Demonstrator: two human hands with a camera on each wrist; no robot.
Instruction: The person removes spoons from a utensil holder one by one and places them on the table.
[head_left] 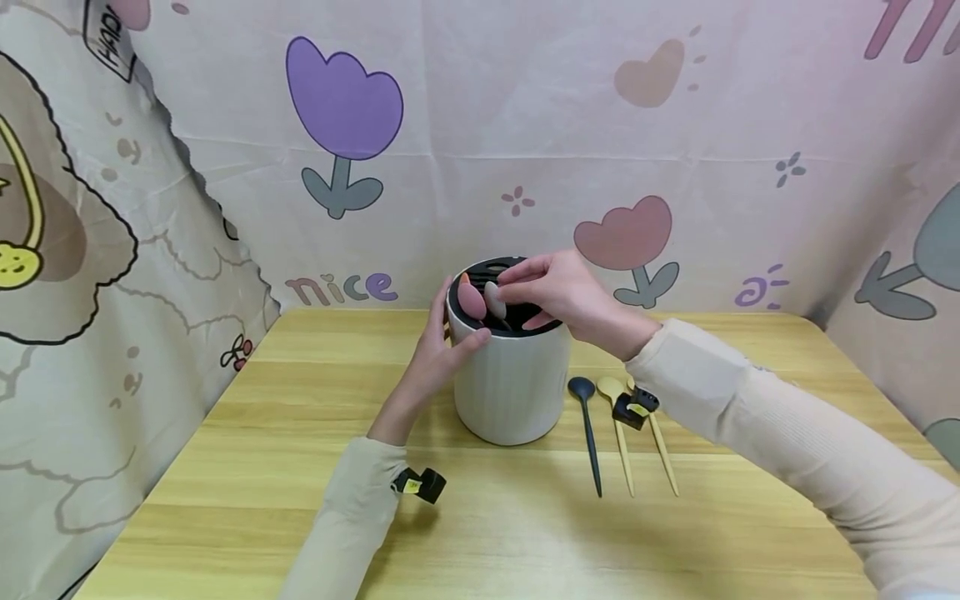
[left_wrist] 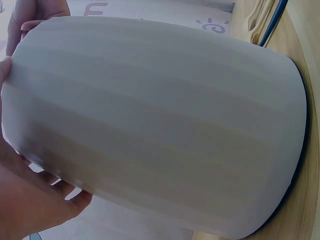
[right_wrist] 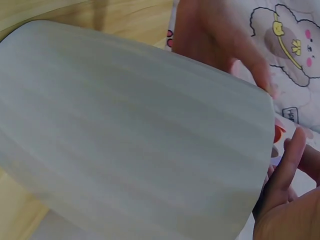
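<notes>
A white ribbed utensil holder with a black slotted top stands upright on the wooden table. My left hand grips its left side near the rim, the thumb at the front and the fingers round the back. Over the opening, my right hand pinches the rounded head of a grey spoon, whose lower part goes down into the holder. Beside it, a pink spoon head sticks out, with an orange tip behind. Both wrist views are mostly filled by the holder's ribbed wall.
To the right of the holder, a dark blue spoon and two pale yellow spoons lie side by side, bowls toward the back. A wrist camera partly covers the yellow ones. A printed cloth hangs behind the table.
</notes>
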